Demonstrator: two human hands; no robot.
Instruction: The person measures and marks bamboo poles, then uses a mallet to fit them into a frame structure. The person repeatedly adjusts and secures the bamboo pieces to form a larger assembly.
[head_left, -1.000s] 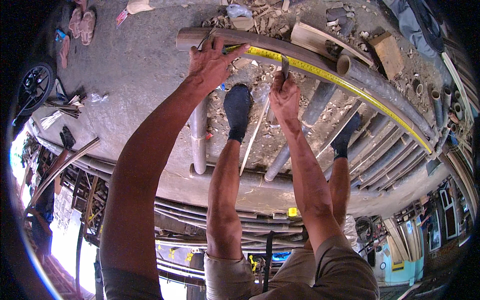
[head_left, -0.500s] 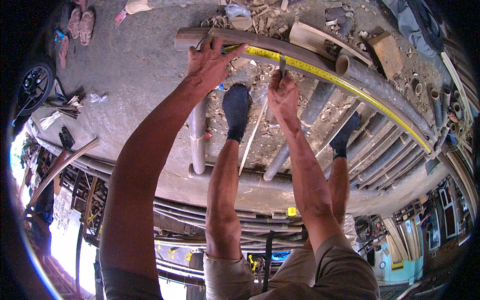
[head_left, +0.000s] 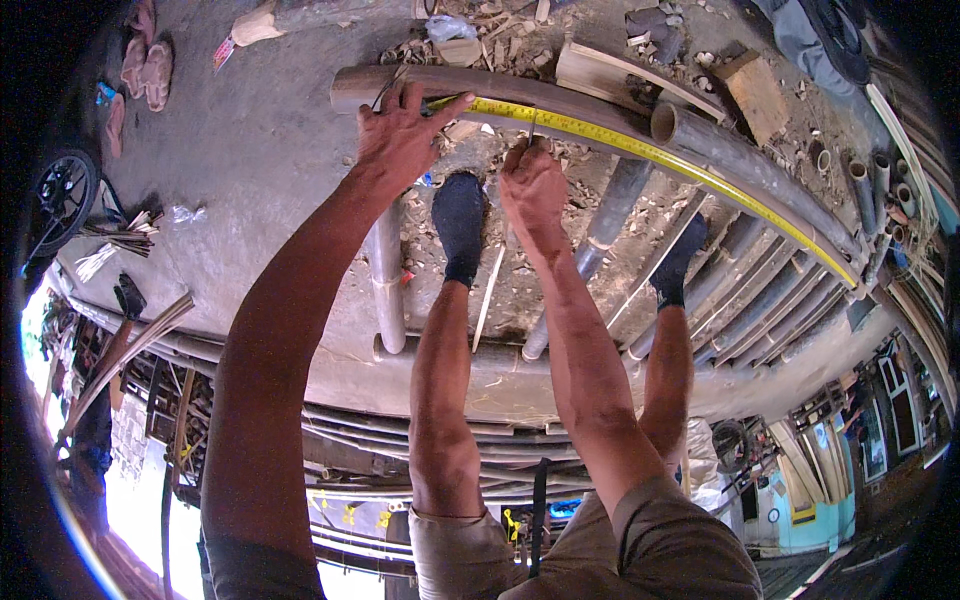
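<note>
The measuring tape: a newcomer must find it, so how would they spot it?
Find the long brown pole curving across the upper half of the picture, with the left hand near its left end. The measuring tape runs along the pole's lower edge, past the right hand, toward the right. It is the one long, thin, bright yellow strip among thick brown and grey poles.
</note>
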